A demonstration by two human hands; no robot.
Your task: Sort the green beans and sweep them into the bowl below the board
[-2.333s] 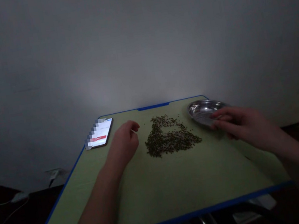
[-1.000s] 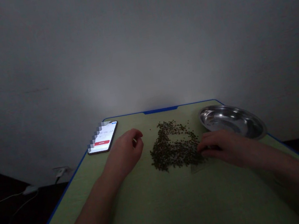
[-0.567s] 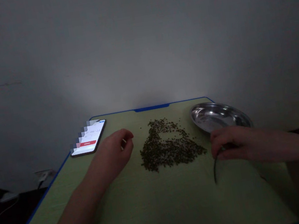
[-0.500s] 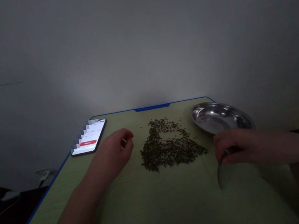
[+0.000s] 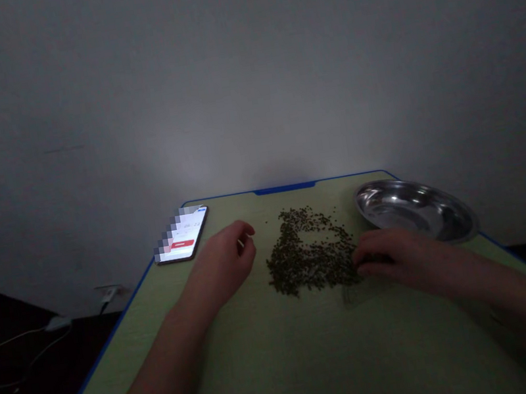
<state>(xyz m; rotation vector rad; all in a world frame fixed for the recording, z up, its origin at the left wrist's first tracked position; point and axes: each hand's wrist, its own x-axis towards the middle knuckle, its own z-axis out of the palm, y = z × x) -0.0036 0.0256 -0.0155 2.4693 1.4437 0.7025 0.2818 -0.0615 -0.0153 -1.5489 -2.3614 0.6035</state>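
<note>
Bearing grains [image 5: 298, 273], green table [image 5: 294, 365] beside wall [image 5: 246, 93]

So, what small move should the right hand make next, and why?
Perhaps the right hand should pinch a few grains: it is at the right edge of their pile, with the metal bowl just behind. Its grip is hidden.

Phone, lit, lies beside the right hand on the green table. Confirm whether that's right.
Not the right hand: the head view shows the phone beside the left hand. It is lit and on the green table.
</note>
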